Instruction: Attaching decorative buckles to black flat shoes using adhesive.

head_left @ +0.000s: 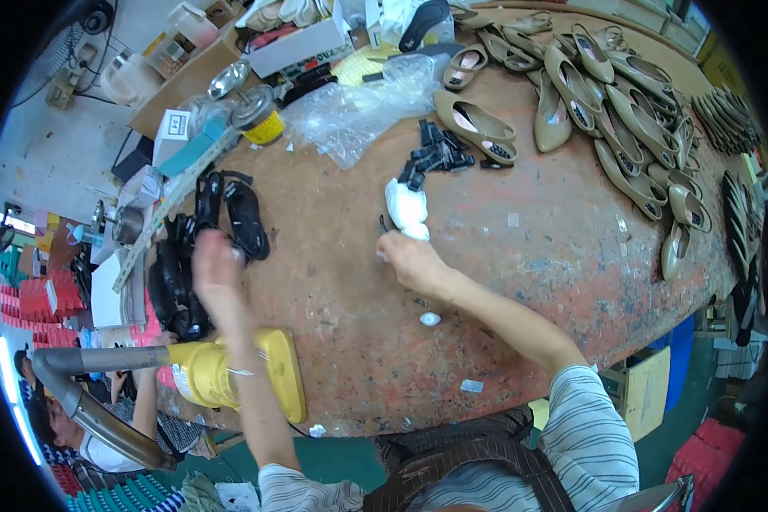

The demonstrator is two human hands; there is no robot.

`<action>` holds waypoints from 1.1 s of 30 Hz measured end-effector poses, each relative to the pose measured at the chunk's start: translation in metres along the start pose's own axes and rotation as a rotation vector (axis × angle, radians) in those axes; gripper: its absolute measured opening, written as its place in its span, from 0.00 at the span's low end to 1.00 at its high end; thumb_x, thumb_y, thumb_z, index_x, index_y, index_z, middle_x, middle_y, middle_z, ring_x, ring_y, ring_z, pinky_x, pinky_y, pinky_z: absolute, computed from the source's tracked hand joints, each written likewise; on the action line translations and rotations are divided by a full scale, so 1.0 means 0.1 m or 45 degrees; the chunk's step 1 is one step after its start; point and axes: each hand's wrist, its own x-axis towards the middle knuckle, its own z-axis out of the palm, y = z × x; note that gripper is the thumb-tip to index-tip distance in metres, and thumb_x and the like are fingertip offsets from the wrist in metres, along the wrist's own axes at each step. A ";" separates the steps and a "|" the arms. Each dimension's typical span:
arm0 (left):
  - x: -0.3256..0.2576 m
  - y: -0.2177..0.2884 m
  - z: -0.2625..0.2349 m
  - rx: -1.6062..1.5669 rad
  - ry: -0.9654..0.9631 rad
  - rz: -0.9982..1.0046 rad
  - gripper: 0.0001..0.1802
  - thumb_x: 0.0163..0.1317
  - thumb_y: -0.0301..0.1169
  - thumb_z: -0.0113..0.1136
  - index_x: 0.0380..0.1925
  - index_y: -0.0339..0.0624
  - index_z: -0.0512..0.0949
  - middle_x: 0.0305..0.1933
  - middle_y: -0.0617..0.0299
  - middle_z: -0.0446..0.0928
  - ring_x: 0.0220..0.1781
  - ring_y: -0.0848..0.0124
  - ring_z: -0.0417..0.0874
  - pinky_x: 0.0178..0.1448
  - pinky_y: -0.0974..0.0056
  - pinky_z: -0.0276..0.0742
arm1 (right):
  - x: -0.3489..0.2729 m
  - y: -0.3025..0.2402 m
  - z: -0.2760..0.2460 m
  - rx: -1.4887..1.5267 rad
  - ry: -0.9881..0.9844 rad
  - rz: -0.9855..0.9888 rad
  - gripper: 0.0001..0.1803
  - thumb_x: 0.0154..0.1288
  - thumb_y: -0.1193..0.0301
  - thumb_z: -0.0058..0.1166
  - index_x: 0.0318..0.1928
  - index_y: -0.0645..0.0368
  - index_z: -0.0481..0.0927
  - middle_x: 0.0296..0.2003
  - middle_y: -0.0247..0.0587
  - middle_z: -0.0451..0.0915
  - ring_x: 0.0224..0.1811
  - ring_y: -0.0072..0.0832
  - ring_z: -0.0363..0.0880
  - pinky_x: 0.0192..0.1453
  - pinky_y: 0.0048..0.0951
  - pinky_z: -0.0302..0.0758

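Observation:
My left hand (217,269) is smeared by motion. It is over the left side of the table, next to a group of black shoes (175,286) and a black sandal (246,220). My right hand (416,266) is closed near the table's middle. A small dark tip shows at its fingers, too little to name. Just beyond those fingers lies a crumpled white wad (407,209). A pile of small black pieces (435,154) lies behind the wad.
Many beige pointed shoes (631,128) cover the back right. Clear plastic bags (358,111) and a yellow-labelled can (258,116) are at the back left. A yellow machine with a grey pipe (269,375) stands front left, where another person (115,435) sits.

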 end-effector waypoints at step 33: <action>-2.20 -0.16 1.38 -0.081 -0.614 0.104 0.19 0.50 0.20 0.57 0.43 0.44 0.82 0.43 0.57 0.82 0.60 0.62 0.76 0.75 0.43 0.47 | -0.99 -0.89 -0.41 0.129 0.322 0.347 0.06 0.47 0.80 0.54 0.29 0.62 0.73 0.23 0.47 0.79 0.26 0.41 0.82 0.26 0.38 0.78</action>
